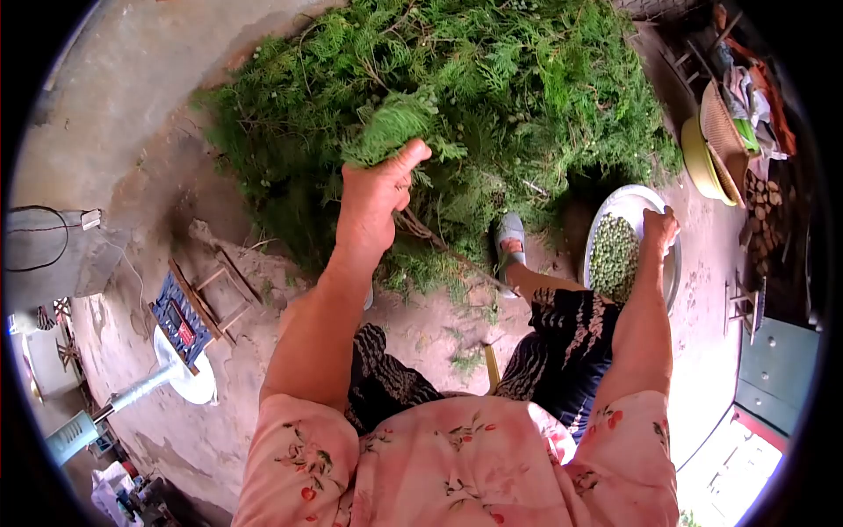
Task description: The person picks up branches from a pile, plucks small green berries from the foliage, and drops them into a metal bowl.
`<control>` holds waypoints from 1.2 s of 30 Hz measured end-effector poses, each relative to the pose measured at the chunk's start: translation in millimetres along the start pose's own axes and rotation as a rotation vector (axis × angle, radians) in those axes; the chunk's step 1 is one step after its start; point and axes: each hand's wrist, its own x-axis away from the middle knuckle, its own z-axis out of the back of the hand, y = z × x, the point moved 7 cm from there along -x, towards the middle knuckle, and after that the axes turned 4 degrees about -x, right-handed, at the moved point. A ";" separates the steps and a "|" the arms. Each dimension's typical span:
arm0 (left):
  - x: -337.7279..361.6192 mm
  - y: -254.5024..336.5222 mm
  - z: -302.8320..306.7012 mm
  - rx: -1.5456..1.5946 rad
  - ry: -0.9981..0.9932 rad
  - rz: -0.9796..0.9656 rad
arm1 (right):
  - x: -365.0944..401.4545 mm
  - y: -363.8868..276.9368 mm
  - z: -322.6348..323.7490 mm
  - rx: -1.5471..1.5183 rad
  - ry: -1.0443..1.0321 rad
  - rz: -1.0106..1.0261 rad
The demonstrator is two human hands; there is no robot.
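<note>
My left hand point(378, 189) is closed around a leafy evergreen sprig point(395, 127), raised in front of the large heap of cut evergreen branches point(492, 79). The sprig's foliage is a little blurred. My right hand point(659, 230) is over the far right side of a pale metal basin point(627, 204), its fingers curled together. What those fingers hold, if anything, I cannot make out. Small round green cones point(612, 259) fill the left part of the basin, beside my knee.
A small folding stool point(198, 312) and a white pedestal fan point(167, 378) stand to the left. At the upper right a wicker basket point(724, 132) leans against a yellow tub point(698, 162). A blue-green cabinet point(773, 369) is at the lower right.
</note>
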 end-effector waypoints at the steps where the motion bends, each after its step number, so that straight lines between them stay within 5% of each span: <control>1: 0.0 -1.3 0.5 0.035 0.010 0.007 | -0.7 -4.2 0.6 -0.130 -0.123 0.076; 4: 0.8 -11.6 1.0 0.062 -0.027 0.006 | 33.8 -67.6 27.8 -0.711 -0.541 0.308; 5: 2.6 -13.1 0.7 0.060 -0.028 0.003 | 67.7 -96.2 47.4 -1.071 -0.543 0.543; 6: 5.0 -15.6 -1.3 0.072 -0.026 0.016 | 100.4 -133.5 51.1 -0.559 -0.773 0.730; 8: 11.1 -18.2 -5.8 0.101 -0.029 0.011 | 186.3 -167.4 98.4 -0.664 -0.587 1.297; 9: 16.0 -15.6 -10.1 0.146 0.002 -0.008 | 224.5 -169.1 69.7 -0.368 -0.933 1.150; 11: 22.9 -14.6 -18.0 0.191 0.003 -0.060 | 257.6 -176.7 69.8 -0.651 -1.061 0.914; 15: 49.6 -18.2 -37.1 0.153 -0.044 -0.094 | 290.2 -176.4 79.5 -0.946 -1.089 0.940; 17: 54.3 0.6 -26.7 0.171 -0.027 -0.162 | 278.4 -160.9 109.2 -1.135 -0.863 0.799; 19: 59.9 22.8 -14.1 0.213 -0.002 -0.261 | 275.2 -144.0 129.7 -1.125 -0.877 0.734; 21: 59.5 33.5 18.4 0.288 0.189 -0.151 | 270.5 -123.0 142.4 -1.216 -0.869 0.586; 25: 55.0 36.6 76.2 0.645 0.166 -0.150 | 267.5 -95.5 155.0 -1.241 -0.881 0.445; 31: 122.3 -2.9 135.7 0.567 0.561 -0.178 | 272.3 -79.5 189.4 -1.266 -0.854 0.510; 33: 132.8 -54.8 150.1 0.498 0.380 -0.116 | 271.6 -71.3 191.1 -1.289 -0.787 0.461; 36: 171.4 -76.4 71.2 0.232 0.040 0.225 | 278.2 -68.8 200.5 -1.286 -0.742 0.513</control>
